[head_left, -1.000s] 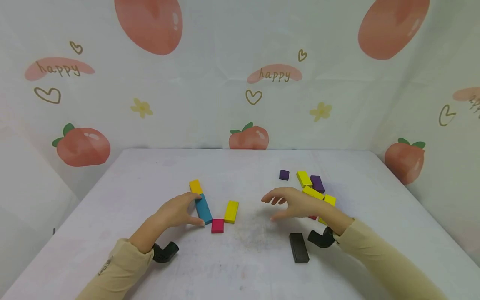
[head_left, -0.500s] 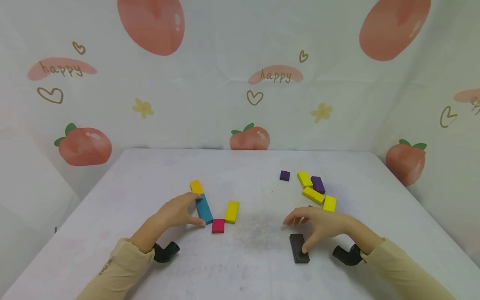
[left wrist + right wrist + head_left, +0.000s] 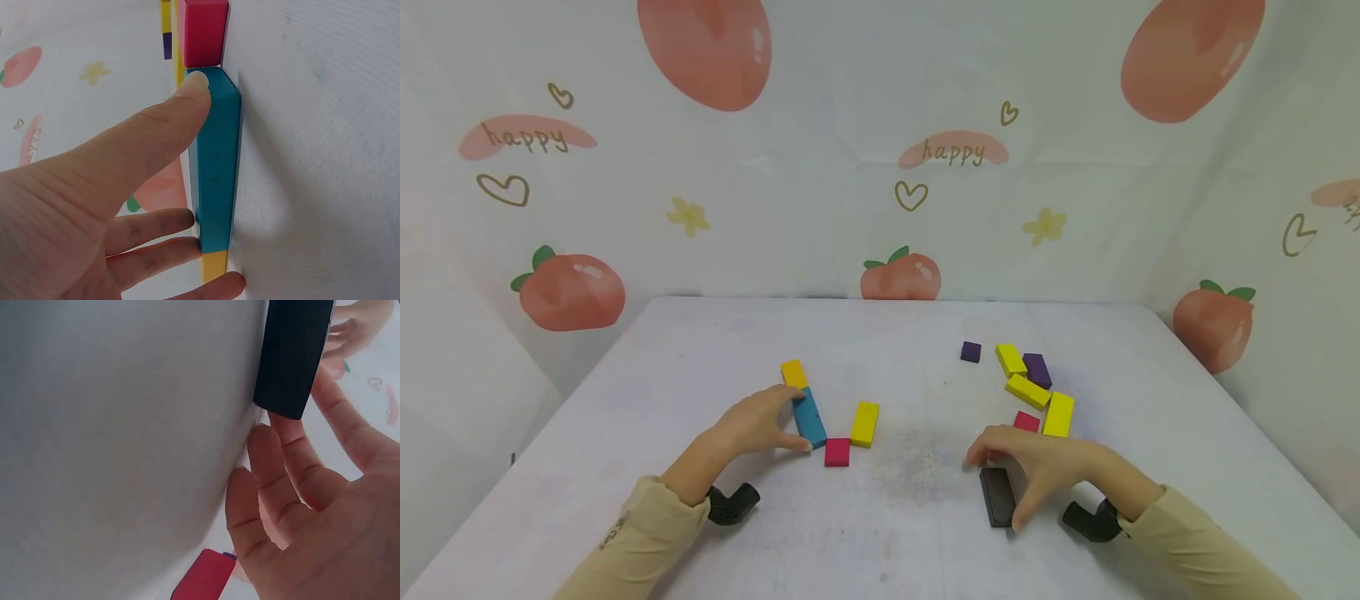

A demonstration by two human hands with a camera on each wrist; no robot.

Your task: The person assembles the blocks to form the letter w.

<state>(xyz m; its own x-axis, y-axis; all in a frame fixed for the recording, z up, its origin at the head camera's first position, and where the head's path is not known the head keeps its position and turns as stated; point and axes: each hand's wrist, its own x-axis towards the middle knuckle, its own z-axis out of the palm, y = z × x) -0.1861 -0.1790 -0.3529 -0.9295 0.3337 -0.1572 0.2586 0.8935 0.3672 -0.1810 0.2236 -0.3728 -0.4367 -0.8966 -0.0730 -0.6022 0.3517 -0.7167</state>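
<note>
My left hand (image 3: 758,421) rests beside a blue rectangular block (image 3: 808,418). Its thumb lies at the block's near end, and its fairly straight fingers (image 3: 164,220) extend toward the far end. An orange block (image 3: 793,373) adjoins that far end; a pink square block (image 3: 837,452) stands at the near one. A yellow block (image 3: 865,424) is right of the pink one. My right hand (image 3: 1051,462) spreads around a black rectangular block (image 3: 997,497), fingers at its far end and thumb by its near right corner. In the right wrist view the fingers are loosely bent and the thumb is hidden.
Farther back on the right lie several loose blocks: a yellow one (image 3: 1059,414), a pink one (image 3: 1027,421) partly behind the right hand, a purple one (image 3: 1037,370) and a small dark purple one (image 3: 971,352). A patterned cloth (image 3: 790,208) hangs behind the white table (image 3: 737,325).
My right hand has moved from left of the colored blocks toward me, down to the black block, its thumb now beside the near end. The left hand stays at the blue block.
</note>
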